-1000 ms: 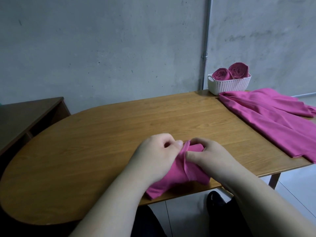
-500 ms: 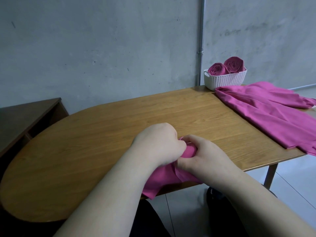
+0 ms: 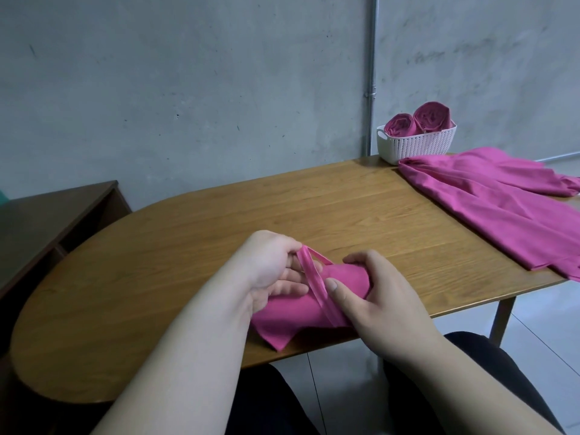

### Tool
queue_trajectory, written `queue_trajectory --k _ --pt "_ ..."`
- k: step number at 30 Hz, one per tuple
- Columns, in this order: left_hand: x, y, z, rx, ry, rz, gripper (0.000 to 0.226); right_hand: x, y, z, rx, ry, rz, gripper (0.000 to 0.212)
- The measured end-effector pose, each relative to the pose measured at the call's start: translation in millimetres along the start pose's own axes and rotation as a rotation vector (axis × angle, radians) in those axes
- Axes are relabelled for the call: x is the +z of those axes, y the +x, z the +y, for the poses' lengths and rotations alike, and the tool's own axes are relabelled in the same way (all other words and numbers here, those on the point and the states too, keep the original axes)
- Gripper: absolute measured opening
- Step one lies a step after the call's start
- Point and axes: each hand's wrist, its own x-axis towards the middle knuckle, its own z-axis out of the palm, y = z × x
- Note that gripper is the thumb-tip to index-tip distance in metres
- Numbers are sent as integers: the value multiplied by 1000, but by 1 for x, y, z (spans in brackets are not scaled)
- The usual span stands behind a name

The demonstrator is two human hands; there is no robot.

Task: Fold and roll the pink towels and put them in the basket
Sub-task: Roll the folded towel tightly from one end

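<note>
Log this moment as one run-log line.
left hand grip: pinches hem | right hand grip: holds part-rolled towel | basket: two rolls inside | loose towels: on table, right

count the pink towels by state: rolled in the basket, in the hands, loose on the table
rolls in the basket: 2
towel held by the left hand and right hand: 1
heap lying loose on the table: 1, number of towels in it unclear
total: 3 towels plus 1 heap
</note>
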Motion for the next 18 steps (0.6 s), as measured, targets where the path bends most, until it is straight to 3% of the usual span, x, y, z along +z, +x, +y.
queue_trajectory --k 7,11,15,18 --pt "17 -9 -18 202 125 37 23 -5 18 -4 164 128 247 30" --pt "21 -5 -44 363 358 77 13 -12 32 -8 393 423 368 39" --pt "26 -1 -64 496 420 25 11 -23 42 -13 513 696 328 27" --pt "23 6 -70 529 455 10 11 -26 41 -18 597 853 255 31"
